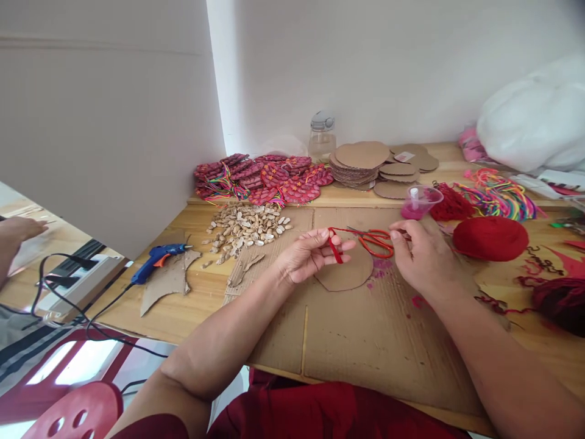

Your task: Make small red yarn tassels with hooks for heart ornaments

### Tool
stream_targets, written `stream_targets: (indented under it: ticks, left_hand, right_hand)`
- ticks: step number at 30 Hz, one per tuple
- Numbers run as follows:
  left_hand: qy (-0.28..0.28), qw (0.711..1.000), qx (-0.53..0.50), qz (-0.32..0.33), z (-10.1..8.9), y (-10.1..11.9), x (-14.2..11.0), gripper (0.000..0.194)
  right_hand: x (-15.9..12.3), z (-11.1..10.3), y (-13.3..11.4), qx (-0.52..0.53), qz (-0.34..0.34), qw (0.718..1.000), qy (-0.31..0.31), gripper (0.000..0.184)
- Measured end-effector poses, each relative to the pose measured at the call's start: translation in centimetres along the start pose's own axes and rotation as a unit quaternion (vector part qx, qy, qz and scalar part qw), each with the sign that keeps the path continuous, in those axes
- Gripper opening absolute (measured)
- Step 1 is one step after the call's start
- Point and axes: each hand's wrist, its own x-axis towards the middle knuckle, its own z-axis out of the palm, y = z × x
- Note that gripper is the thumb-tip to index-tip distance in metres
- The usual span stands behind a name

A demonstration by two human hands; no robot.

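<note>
Red yarn (336,250) is looped over the fingers of my left hand (313,253), pinched between thumb and forefinger. A strand of it stretches right toward my right hand (423,256), whose thumb and fingers are pressed together on it; the exact grip is partly hidden. Between the hands lie scissors with orange-red handles (377,242), blades pointing left, held by neither hand. Under them a cut cardboard round (345,274) rests on a large cardboard sheet (347,341). A ball of red yarn (491,239) sits to the right of my right hand.
Peanut shells (251,228) and a blue glue gun (158,262) lie left. Behind are decorated red pieces (283,180), stacked cardboard shapes (359,161), a bottle (322,134) and a cup of pink liquid (420,204). Dark red yarn (560,302) lies right. Another person's hand (21,235) shows far left.
</note>
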Motion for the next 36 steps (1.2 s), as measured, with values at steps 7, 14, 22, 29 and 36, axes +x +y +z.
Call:
stream_targets:
  ticks: [7,14,22,29,36]
  left_hand:
    - [0.042,0.999,0.013,-0.018,0.3,-0.7,0.3,0.021]
    - [0.072,0.997,0.001,-0.021,0.8,-1.4,0.3,0.024]
    - [0.080,0.996,-0.002,-0.035,1.2,-2.3,0.2,0.025]
    - [0.084,0.996,0.023,-0.022,1.1,-2.0,0.2,0.028]
    - [0.085,0.994,0.054,-0.039,1.3,-1.7,-0.1,0.032]
  right_hand:
    - [-0.7,-1.6,-3.2,0.095,-0.080,0.991,0.060,0.015]
    - [-2.3,0.4,-6.2,0.211,-0.014,0.975,-0.068,0.014]
    - [-3.3,2.6,-5.9,0.191,0.017,0.980,-0.058,0.014]
    - [-1.3,-0.7,-5.7,0.233,-0.009,0.965,-0.121,0.016]
    - [4.2,-0.1,0.0,0.022,0.043,0.977,-0.207,0.013]
